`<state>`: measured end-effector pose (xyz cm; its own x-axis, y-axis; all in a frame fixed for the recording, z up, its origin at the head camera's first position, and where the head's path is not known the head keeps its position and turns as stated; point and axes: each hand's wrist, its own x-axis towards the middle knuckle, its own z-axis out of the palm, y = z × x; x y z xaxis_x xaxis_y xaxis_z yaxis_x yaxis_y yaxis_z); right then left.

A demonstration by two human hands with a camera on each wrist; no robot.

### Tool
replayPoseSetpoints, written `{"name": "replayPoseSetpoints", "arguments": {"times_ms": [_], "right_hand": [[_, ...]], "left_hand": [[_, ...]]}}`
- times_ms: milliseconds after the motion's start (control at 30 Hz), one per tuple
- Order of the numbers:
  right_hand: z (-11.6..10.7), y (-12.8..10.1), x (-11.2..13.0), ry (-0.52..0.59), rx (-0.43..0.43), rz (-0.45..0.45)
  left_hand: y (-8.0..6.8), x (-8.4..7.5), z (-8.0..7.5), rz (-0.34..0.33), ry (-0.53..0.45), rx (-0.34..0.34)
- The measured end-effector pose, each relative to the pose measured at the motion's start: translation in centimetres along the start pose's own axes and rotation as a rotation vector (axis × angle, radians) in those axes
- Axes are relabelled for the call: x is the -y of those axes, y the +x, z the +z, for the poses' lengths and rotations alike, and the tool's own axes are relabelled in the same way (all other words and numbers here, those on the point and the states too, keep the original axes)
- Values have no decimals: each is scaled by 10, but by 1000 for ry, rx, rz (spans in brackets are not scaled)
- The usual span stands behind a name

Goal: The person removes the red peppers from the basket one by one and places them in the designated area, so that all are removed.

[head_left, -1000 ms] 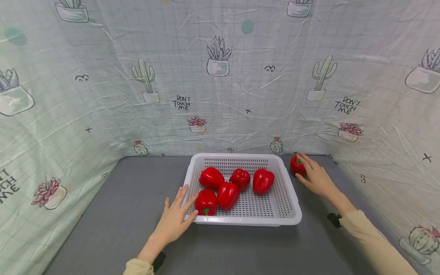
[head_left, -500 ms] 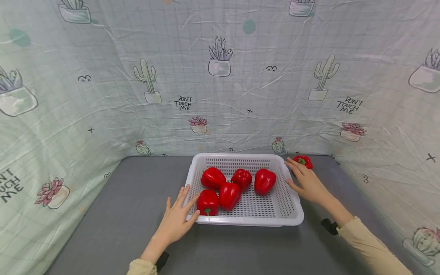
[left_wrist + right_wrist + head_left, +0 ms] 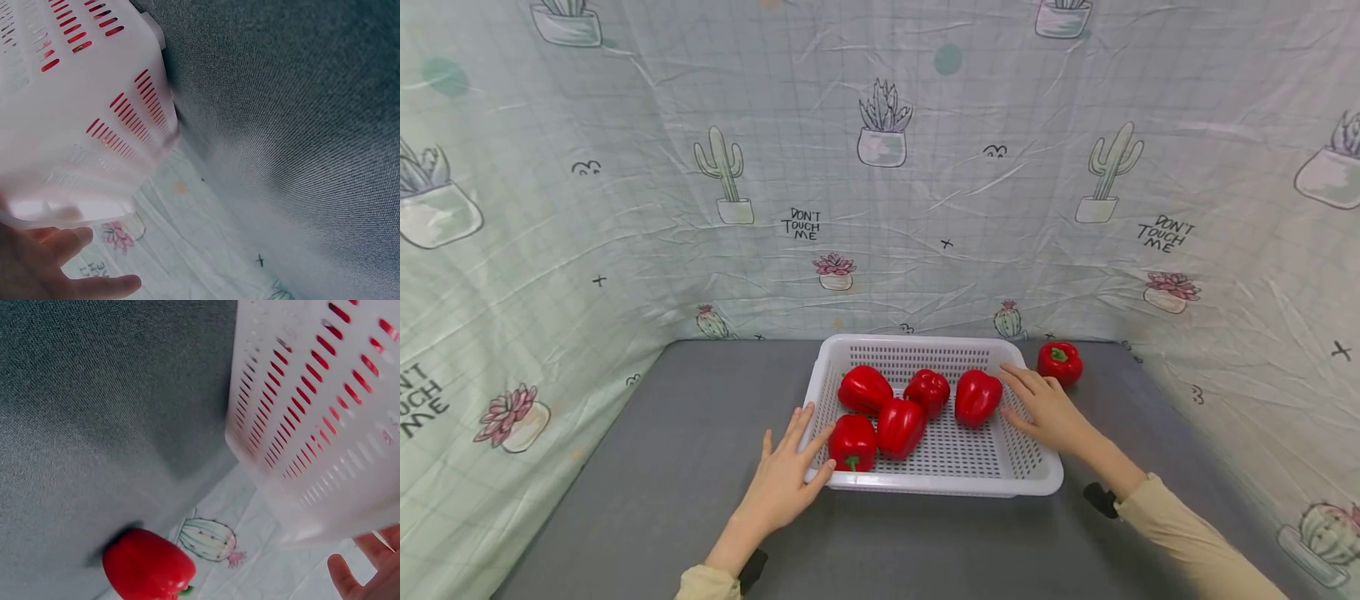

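A white perforated plastic basket [image 3: 925, 483] stands on the grey table, with several red bell peppers [image 3: 900, 427] inside. My left hand [image 3: 782, 483] lies over its front left corner, fingers spread across the rim; in the left wrist view, fingers [image 3: 65, 244] show by the basket's edge. My right hand [image 3: 1051, 410] reaches over the right rim, fingers extended toward the rightmost pepper [image 3: 977, 398] in the basket, and holds nothing. One more red bell pepper [image 3: 1060, 363] with a green stem sits outside, behind the right hand; it also shows low in the right wrist view.
A fabric backdrop [image 3: 880, 208] printed with cacti and potted plants rises behind the table and along both sides. The grey tabletop [image 3: 685, 433] extends left of the basket and in front of it.
My right hand has left the outside pepper and moved left over the basket's right rim. The left hand stays at the front left corner.
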<state>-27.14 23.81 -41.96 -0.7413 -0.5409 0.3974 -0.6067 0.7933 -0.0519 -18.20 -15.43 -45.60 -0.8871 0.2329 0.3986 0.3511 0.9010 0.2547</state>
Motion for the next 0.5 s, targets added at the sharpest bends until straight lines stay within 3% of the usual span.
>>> {"name": "replayPoseSetpoints", "arguments": {"times_ms": [300, 500], "right_hand": [[9, 13, -2, -20, 71, 16], [15, 25, -5, -51, 90, -30]], "left_hand": [[0, 0, 1, -2, -1, 4], [-1, 1, 0, 1, -2, 14]]}}
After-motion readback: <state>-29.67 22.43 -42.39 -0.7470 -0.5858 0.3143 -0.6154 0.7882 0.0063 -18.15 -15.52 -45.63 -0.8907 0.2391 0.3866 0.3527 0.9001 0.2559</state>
